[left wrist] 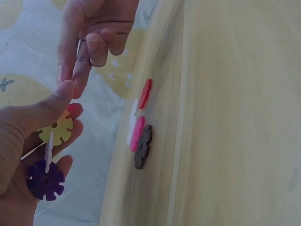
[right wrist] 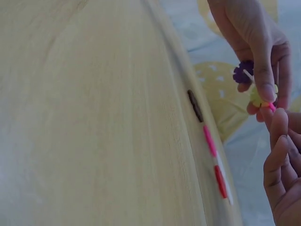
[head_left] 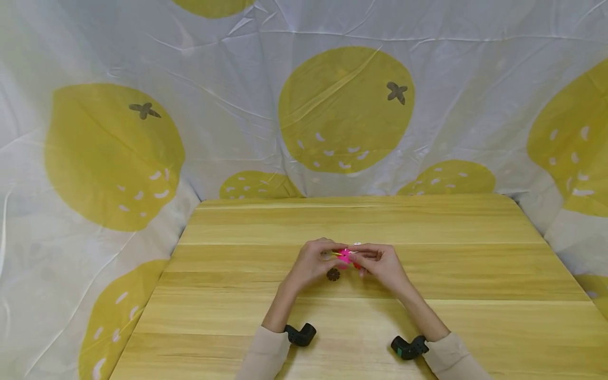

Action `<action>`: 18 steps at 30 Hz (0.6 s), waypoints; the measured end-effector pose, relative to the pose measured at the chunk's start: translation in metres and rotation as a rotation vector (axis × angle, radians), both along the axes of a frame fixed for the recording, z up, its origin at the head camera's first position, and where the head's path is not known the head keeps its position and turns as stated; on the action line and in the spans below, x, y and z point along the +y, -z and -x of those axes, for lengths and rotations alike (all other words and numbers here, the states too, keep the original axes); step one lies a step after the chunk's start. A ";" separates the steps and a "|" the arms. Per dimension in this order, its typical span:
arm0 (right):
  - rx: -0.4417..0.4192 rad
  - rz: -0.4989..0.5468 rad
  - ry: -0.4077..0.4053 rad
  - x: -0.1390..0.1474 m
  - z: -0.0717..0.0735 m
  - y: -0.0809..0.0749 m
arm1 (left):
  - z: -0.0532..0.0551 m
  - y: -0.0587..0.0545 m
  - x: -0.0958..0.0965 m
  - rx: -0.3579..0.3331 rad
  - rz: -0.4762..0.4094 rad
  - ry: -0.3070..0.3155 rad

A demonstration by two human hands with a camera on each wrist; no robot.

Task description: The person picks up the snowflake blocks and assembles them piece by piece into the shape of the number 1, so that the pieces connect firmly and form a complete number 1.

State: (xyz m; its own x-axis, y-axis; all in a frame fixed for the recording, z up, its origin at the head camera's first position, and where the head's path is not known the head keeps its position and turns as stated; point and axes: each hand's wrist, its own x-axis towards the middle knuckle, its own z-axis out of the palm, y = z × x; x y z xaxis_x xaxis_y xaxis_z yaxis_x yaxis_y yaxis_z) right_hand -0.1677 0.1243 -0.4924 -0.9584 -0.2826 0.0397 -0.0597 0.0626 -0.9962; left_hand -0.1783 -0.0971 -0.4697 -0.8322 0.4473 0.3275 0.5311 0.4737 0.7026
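Observation:
My left hand (left wrist: pixel 23 136) holds a chain of notched plastic discs. A purple disc (left wrist: pixel 45 181) and a yellow disc (left wrist: pixel 57 132) are joined by a pale disc (left wrist: pixel 49 153) seen edge-on. At the yellow end a pink disc (right wrist: pixel 272 107) sits between the fingertips of both hands, mostly covered. My right hand (head_left: pixel 383 265) pinches at this pink disc, its thumb and forefinger meeting the left fingertips. How far the pink disc slots into the yellow one is hidden.
Loose discs lie close together on the wooden table (head_left: pixel 351 327) below the hands: a brown disc (left wrist: pixel 143 147), another pink disc (left wrist: pixel 137 133), a red disc (left wrist: pixel 145 93) and white ones partly hidden. A lemon-print cloth (head_left: pixel 228 105) hangs behind the table.

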 end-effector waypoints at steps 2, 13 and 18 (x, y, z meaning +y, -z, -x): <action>0.011 -0.001 -0.013 0.000 0.000 0.001 | 0.001 -0.001 -0.003 -0.030 0.008 -0.011; 0.079 -0.209 -0.031 -0.004 0.001 0.007 | 0.007 0.002 -0.024 -0.141 0.013 -0.071; 0.126 -0.312 -0.033 -0.010 0.002 0.010 | 0.008 0.004 -0.028 -0.169 0.007 -0.072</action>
State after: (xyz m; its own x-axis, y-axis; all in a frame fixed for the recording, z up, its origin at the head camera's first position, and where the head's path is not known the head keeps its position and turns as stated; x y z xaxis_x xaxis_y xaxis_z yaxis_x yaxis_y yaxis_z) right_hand -0.1701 0.1147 -0.5022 -0.9416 -0.3307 0.0640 -0.1883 0.3592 -0.9141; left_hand -0.1867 -0.1249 -0.4742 -0.9052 0.3861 0.1775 0.3702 0.5114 0.7755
